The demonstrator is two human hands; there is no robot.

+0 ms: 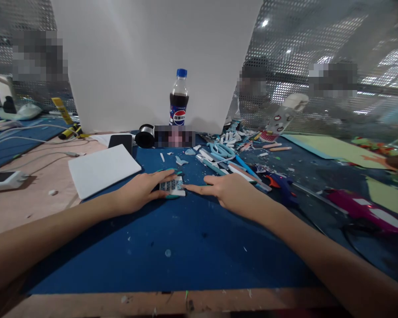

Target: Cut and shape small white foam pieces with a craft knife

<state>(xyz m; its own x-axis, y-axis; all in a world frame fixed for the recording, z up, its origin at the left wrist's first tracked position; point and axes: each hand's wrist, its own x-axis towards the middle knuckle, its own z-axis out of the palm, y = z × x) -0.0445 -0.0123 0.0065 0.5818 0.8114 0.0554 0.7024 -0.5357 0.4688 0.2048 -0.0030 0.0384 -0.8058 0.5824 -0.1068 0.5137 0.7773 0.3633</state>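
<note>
My left hand (pixel 142 190) rests on the blue mat (pixel 172 247) with its fingers curled round a small white piece with a blue pattern (pixel 172 186). My right hand (pixel 225 190) lies just to the right, index finger stretched out so its tip touches the right end of that piece. Both forearms reach in from the bottom corners.
A white foam sheet (pixel 102 170) lies left of the hands. A cola bottle (pixel 178 98) stands at the back before a large white board (pixel 152 57). Blue and white offcuts (pixel 222 154), a blue glue gun (pixel 281 183) and a pink tool (pixel 365 210) lie right. Cables (pixel 36 137) run left.
</note>
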